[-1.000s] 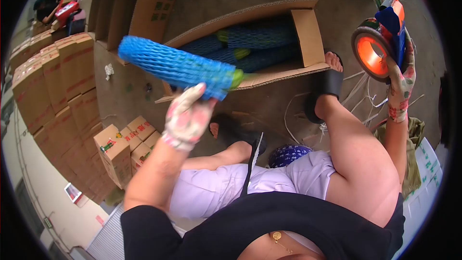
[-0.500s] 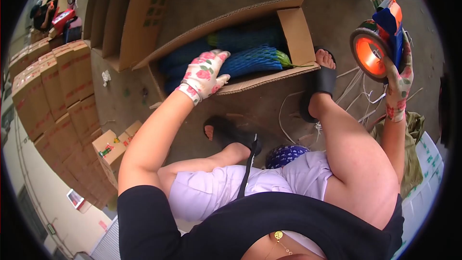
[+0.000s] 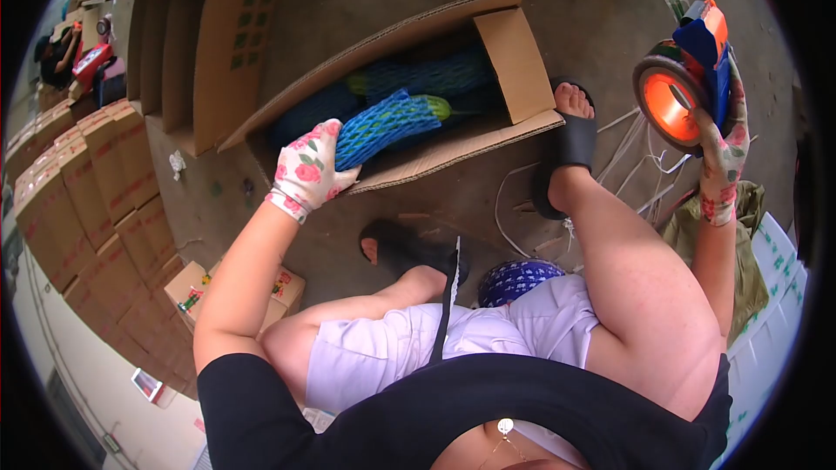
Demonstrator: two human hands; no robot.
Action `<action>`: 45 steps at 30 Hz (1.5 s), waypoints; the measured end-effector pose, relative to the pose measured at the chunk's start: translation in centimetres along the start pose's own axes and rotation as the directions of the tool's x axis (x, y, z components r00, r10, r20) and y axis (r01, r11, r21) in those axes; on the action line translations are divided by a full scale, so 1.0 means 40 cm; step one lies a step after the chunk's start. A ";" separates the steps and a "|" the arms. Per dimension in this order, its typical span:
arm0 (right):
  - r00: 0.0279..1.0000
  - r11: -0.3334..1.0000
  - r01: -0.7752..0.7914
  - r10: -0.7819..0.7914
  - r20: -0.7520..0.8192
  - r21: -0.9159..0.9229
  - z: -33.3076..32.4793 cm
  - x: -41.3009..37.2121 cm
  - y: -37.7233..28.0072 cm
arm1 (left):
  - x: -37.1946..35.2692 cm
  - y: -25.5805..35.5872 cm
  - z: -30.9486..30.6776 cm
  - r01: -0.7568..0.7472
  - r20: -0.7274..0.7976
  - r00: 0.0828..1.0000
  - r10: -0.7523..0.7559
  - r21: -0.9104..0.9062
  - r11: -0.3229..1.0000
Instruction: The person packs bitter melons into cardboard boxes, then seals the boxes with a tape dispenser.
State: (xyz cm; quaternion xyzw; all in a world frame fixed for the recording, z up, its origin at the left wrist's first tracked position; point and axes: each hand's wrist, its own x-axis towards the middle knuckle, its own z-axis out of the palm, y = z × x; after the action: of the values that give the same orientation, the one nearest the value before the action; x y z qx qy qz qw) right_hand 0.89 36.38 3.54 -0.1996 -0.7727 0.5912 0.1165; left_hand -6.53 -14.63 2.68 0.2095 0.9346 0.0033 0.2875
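Note:
My left hand (image 3: 308,167), in a white glove with pink flowers, grips the near end of a bundle in blue netting (image 3: 383,129) with a light green tip. That bundle is raised at an angle in an open cardboard box (image 3: 470,150), where more blue-netted bundles (image 3: 427,74) lie. My right hand (image 3: 724,152), gloved alike, holds a tape dispenser (image 3: 697,48) with an orange-cored roll of tape, up at the right and away from the box.
Stacked cartons (image 3: 96,200) fill the left side, and tall open cartons (image 3: 239,43) stand behind the box. Another person (image 3: 59,57) is at the far upper left. Loose white straps (image 3: 640,161) lie on the floor by my foot. An olive cloth (image 3: 753,261) is at the right.
My left hand has moved left and down in the view, and the netted bundle it grips has shifted left and tilted up. The tape dispenser is still in my right hand.

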 end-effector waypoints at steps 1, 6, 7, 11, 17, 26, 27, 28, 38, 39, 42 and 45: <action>1.000 1.000 0.011 -0.011 0.002 -0.008 -0.003 0.001 0.000 | 0.002 0.002 0.010 -0.080 -0.067 0.994 0.082 0.039 0.996; 0.998 0.998 0.064 -0.063 0.024 -0.029 0.006 -0.007 -0.015 | 0.105 0.179 0.031 -0.246 -0.180 0.952 0.246 0.027 0.969; 0.996 0.995 0.088 -0.087 0.026 -0.047 0.013 -0.007 -0.027 | 0.135 0.218 0.033 -0.263 -0.168 0.951 0.260 0.004 0.965; 0.896 0.955 0.250 -0.166 0.411 -0.160 0.150 -0.036 -0.095 | 0.178 0.216 0.070 -0.422 -0.026 0.907 0.421 -0.076 0.904; 0.762 0.951 0.254 -0.084 0.642 -0.176 0.344 -0.065 -0.106 | 0.147 0.138 0.098 -0.501 -0.013 0.865 0.501 -0.085 0.861; 0.960 0.998 -0.041 0.028 0.280 0.040 0.099 -0.019 -0.051 | 0.219 0.169 0.137 -0.556 -0.195 0.814 0.547 0.012 0.831; 0.970 0.998 -0.001 -0.012 0.241 0.056 0.089 -0.005 -0.053 | 0.208 0.177 0.135 -0.544 -0.194 0.820 0.538 0.027 0.839; 0.947 0.996 0.084 -0.077 0.311 -0.010 0.103 0.004 -0.052 | 0.199 0.174 0.120 -0.561 -0.221 0.815 0.535 -0.075 0.824; 0.408 0.483 0.822 -0.133 0.903 -0.301 0.419 0.090 -0.143 | -0.225 -0.285 0.071 0.392 -0.216 0.823 -0.525 -0.453 0.801; 0.390 0.437 0.846 -0.117 0.913 -0.305 0.451 0.080 -0.141 | -0.248 -0.294 0.082 0.483 0.049 0.819 -0.572 -0.597 0.640; 0.371 0.281 0.897 -0.058 0.927 -0.342 0.510 0.061 -0.144 | -0.261 -0.260 0.139 0.065 0.077 0.996 -0.044 -0.294 0.953; 0.381 0.210 0.898 0.068 0.922 -0.387 0.539 0.048 -0.165 | -0.237 -0.277 0.134 -0.014 0.051 0.998 0.030 -0.293 0.956</action>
State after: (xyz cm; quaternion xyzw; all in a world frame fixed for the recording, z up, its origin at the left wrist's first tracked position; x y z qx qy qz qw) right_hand -10.91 17.09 3.88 0.3293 -0.9253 0.0123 -0.1876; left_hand -0.89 -29.09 1.88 0.1750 0.9133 0.1387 0.3406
